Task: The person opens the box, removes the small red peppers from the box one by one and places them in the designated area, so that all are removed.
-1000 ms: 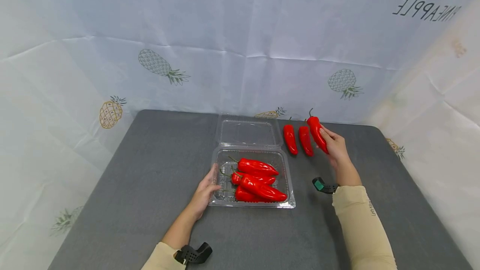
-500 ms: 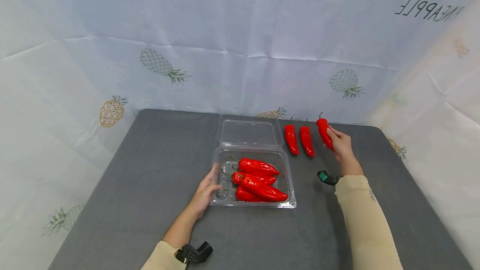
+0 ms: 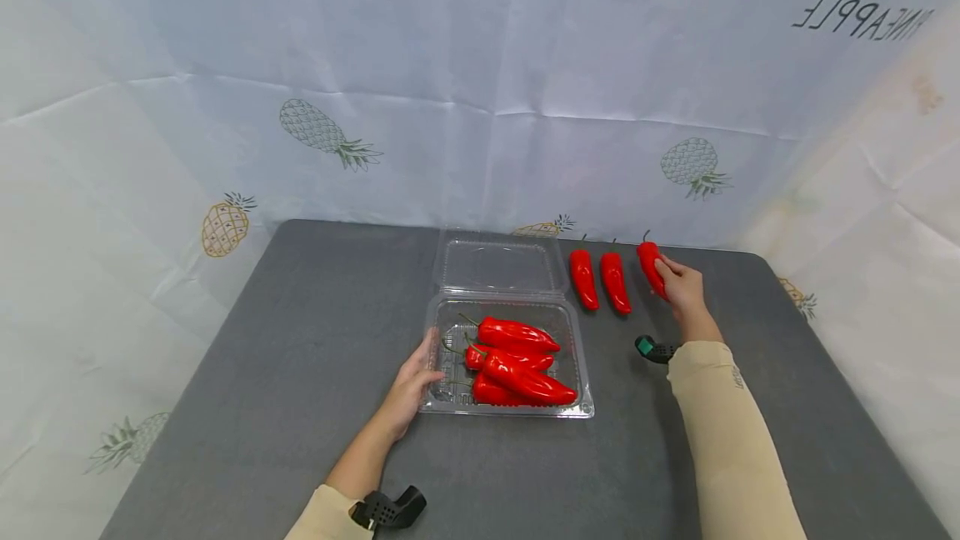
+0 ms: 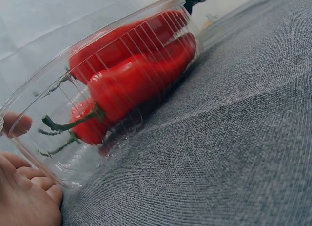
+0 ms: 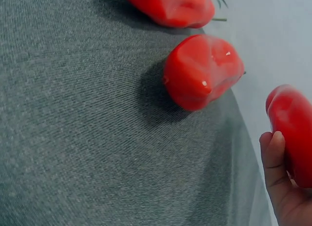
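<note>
The left hand (image 3: 408, 382) holds the left side of a clear plastic clamshell container (image 3: 510, 410), thumb over the rim and fingers along the outer wall. Several red peppers (image 3: 525, 375) with green stems lie inside it, stems toward the left; through the clear wall these peppers (image 4: 141, 77) show in the left wrist view. At the back right the right hand (image 3: 684, 288) grips another red pepper (image 3: 649, 265), stem pointing away; this pepper (image 5: 295, 133) also shows at the right wrist view's edge. To its left, two red peppers (image 3: 615, 283) lie side by side on the table.
The container's transparent lid (image 3: 495, 263) is folded back flat toward the rear. Everything sits on a dark grey cloth-covered table (image 3: 300, 340). A white curtain (image 3: 480, 65) with printed pineapples hangs behind the table's back edge.
The right hand has carried its pepper to the right and lowered it, away from the two peppers lying beside it. The left hand and container have stayed in place.
</note>
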{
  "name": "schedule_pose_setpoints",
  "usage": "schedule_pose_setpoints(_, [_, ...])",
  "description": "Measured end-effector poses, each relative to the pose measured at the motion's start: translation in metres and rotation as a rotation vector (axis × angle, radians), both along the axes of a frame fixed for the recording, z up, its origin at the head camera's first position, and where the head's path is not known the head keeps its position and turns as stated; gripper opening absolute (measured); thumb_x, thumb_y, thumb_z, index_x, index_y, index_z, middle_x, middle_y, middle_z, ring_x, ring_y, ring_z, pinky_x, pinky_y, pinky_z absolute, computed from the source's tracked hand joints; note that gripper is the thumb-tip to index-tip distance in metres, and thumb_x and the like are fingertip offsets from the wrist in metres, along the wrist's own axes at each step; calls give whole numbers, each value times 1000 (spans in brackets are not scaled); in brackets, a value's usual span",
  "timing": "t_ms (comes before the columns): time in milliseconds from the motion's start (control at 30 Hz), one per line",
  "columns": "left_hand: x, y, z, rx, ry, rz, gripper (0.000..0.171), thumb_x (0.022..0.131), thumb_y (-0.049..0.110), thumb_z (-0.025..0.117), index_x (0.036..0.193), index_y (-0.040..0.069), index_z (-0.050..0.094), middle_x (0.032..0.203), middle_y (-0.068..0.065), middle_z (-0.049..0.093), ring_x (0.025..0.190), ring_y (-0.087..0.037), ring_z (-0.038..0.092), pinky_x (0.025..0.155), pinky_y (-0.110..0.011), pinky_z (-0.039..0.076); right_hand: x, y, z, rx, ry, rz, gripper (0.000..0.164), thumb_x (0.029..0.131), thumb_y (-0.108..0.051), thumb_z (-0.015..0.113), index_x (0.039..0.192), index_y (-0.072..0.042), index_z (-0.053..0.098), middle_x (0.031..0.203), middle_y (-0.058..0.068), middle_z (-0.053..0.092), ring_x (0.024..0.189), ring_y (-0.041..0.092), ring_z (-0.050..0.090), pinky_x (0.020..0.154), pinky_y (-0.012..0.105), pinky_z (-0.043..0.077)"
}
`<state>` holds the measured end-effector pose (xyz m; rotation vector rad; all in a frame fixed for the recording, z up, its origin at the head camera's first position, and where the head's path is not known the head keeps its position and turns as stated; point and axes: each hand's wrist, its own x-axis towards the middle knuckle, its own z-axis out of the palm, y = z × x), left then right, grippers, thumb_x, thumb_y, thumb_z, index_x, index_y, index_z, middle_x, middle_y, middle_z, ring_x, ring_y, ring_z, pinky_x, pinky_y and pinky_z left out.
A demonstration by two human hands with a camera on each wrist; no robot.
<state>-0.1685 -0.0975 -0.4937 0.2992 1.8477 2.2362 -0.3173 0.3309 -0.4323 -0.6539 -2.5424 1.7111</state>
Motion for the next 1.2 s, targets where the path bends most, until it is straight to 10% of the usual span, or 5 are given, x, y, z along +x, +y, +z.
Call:
schedule_pose_setpoints(233, [0, 0, 2, -4, -2, 2, 74, 85, -2, 41, 147, -4, 1, 156, -19, -4, 143, -31, -7, 98, 2, 16, 0, -1, -7, 40, -40, -3, 57, 96, -41, 39, 145, -13, 29, 154, 16, 19, 138, 34, 26, 111, 45, 30])
schedule_pose_setpoints(1200, [1, 1, 2, -5, 0, 7, 73, 85, -3, 40, 147, -6, 1, 155, -20, -2, 143, -31, -5, 98, 2, 17, -2, -8, -30, 388, -15, -34, 47, 98, -26, 40, 140, -7, 38, 143, 22, 39, 133, 39, 35, 109, 48, 31])
